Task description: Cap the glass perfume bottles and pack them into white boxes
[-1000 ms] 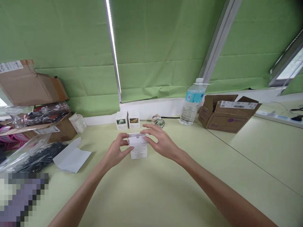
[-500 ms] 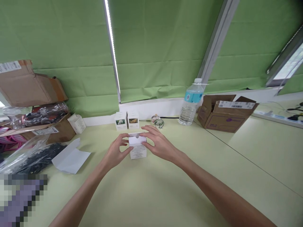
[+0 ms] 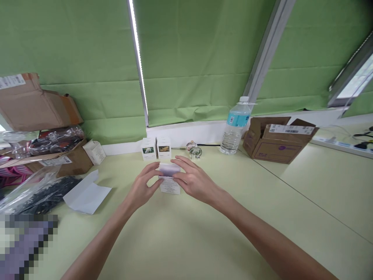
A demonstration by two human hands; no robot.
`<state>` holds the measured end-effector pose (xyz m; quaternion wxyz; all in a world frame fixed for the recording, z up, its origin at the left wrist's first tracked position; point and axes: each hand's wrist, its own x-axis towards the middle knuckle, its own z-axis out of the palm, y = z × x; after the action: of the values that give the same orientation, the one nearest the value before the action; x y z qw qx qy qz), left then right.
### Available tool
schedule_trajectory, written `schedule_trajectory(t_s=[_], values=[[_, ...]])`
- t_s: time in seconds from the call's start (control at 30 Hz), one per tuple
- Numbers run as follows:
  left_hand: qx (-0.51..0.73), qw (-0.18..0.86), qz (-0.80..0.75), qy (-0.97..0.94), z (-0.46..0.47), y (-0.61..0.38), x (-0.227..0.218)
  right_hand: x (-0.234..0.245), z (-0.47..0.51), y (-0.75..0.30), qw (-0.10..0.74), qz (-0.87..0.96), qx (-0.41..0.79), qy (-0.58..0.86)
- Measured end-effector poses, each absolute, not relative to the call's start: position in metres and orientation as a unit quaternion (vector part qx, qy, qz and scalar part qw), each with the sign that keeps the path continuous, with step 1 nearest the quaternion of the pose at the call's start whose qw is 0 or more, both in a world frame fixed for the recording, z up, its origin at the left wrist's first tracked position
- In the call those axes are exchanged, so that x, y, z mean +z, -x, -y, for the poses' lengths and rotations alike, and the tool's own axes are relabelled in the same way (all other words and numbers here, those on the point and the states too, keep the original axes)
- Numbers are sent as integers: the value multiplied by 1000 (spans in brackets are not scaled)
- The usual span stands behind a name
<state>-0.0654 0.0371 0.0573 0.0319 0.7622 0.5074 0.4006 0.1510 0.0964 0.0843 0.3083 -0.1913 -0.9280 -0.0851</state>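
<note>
A small white carton (image 3: 170, 186) with printed text on its near face stands on the table between my hands. Its top flap is lifted, and the shaded inside shows below it. My left hand (image 3: 145, 183) grips the carton's left side, thumb at the near edge and fingers by the flap. From the right, my right hand (image 3: 194, 178) holds the other side, its thumb at the near top edge and its fingers at the flap. Just behind stand two white boxes with pictures, a left one (image 3: 149, 149) and a right one (image 3: 164, 149). Two small glass-like objects (image 3: 195, 152) lie beside them.
A large water bottle (image 3: 234, 126) and an open cardboard box (image 3: 275, 144) stand at the back right. On the left are a folded white paper (image 3: 87, 194), a bag of black items (image 3: 49, 194), another white box (image 3: 94, 152) and stacked cardboard boxes (image 3: 37, 105).
The carton's flap has tilted up, so more of the shaded opening shows. My right hand has shifted slightly left and down; my left fingers have moved in at the top edge.
</note>
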Motion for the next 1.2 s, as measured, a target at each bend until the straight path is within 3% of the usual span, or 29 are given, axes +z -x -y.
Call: schedule_trajectory(t_s=[0.3,0.67,0.77,0.93,1.2], values=[[414,-33,-506,-756,-37,64,57,82,-94,-147,332,915,-97,209],[342,-94,-548,-758,-35,63,50,70,-93,-145,276,919,-139,243],[334,-67,-566,-751,-32,60,53,72,-92,-146,281,919,-116,250],[377,6,-563,-736,-32,55,58,78,-93,-149,325,912,-67,241],[477,117,-548,-677,-38,56,47,96,-123,-168,491,823,-10,286]])
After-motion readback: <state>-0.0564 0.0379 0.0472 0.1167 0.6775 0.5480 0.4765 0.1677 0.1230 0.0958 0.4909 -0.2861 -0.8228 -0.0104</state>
